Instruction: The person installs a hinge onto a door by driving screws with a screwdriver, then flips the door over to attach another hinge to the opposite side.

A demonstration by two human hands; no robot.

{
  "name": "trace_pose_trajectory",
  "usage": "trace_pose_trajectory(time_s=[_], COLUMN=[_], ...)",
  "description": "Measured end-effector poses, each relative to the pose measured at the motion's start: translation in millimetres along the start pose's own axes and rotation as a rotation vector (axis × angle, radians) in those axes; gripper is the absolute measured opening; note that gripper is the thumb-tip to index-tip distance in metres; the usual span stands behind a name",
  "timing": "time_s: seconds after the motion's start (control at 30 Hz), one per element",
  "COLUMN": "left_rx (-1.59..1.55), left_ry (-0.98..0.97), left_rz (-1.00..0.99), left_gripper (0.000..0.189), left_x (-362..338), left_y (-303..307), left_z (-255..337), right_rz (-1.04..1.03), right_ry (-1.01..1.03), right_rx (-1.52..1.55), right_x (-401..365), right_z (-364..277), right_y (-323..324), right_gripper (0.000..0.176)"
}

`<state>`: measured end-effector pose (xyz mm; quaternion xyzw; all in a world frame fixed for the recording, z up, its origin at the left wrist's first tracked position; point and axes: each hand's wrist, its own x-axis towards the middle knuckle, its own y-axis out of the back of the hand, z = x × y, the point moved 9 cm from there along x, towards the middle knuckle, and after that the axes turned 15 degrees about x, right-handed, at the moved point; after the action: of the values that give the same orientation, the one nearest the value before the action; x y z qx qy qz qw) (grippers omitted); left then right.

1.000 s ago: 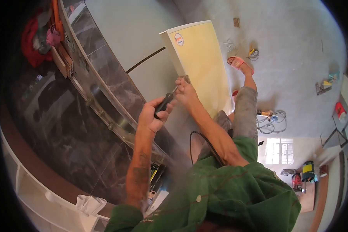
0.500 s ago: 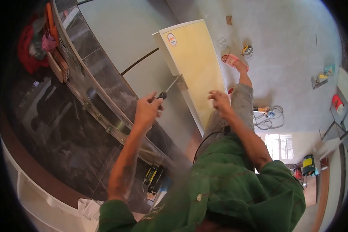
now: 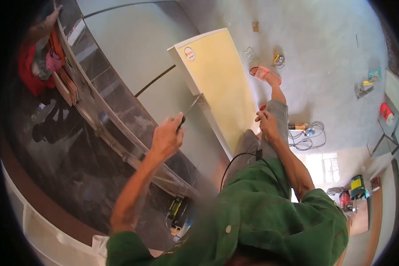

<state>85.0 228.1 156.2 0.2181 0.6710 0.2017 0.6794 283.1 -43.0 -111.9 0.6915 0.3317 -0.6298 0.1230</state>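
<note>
My left hand point(image 3: 167, 138) is closed around the black handle of a screwdriver point(image 3: 191, 106). Its thin shaft points up and right toward a small metal fitting point(image 3: 201, 99) on the inner side of a yellow-faced cabinet door point(image 3: 221, 75). Whether the tip touches the fitting is hard to make out. My right hand point(image 3: 267, 126) hovers over my knee, right of the door, with fingers curled together; anything inside them is hidden. The door stands swung out from the grey cabinet fronts point(image 3: 128, 40).
Along the left runs a dark stone countertop point(image 3: 66, 155). Another person's hand point(image 3: 53, 17) rests at its far edge. On the floor are a tape measure point(image 3: 279, 60), a corded power tool point(image 3: 301, 127) and a red container point(image 3: 386, 113). A yellow-black device point(image 3: 176, 207) lies on the counter.
My right hand has lowered toward my knee and its fingers have drawn together. My left hand has turned on the screwdriver and shifted slightly down. Another person's arm has appeared at upper left.
</note>
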Motion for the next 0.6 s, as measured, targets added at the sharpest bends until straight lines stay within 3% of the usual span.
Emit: trace_pose_trajectory(time_s=[0.07, 0.3, 0.37, 0.43, 0.53, 0.6], left_rx=[-0.413, -1.646, -1.455, -0.837, 0.18, 0.457], left_ry=[0.249, 0.517, 0.495, 0.35, -0.147, -0.477], left_rz=[-0.092, -0.597, -0.585, -0.454, -0.086, 0.252], left_gripper=[0.034, 0.025, 0.027, 0.03, 0.035, 0.039], left_x=[-10.9, -14.8, -12.0, -4.3, 4.2, -14.2], left_y=[-14.3, -65.6, -66.2, -46.1, -10.5, 11.1], left_z=[-13.1, -26.7, -32.5, -27.0, 2.5, 38.3], right_rz=[0.005, 0.008, 0.003, 0.001, -0.023, -0.036], right_ry=[-0.002, -0.053, -0.056, -0.046, -0.041, -0.035], right_rx=[0.031, 0.068, 0.097, 0.097, 0.094, 0.135], right_x=[-10.4, -13.0, -12.6, -13.8, -19.5, -14.7], right_z=[5.2, 3.2, 5.5, 1.8, -2.2, -6.9], right_y=[5.3, 9.0, 9.4, 12.5, 8.5, 6.9], right_gripper=[0.023, 0.022, 0.022, 0.021, 0.021, 0.021])
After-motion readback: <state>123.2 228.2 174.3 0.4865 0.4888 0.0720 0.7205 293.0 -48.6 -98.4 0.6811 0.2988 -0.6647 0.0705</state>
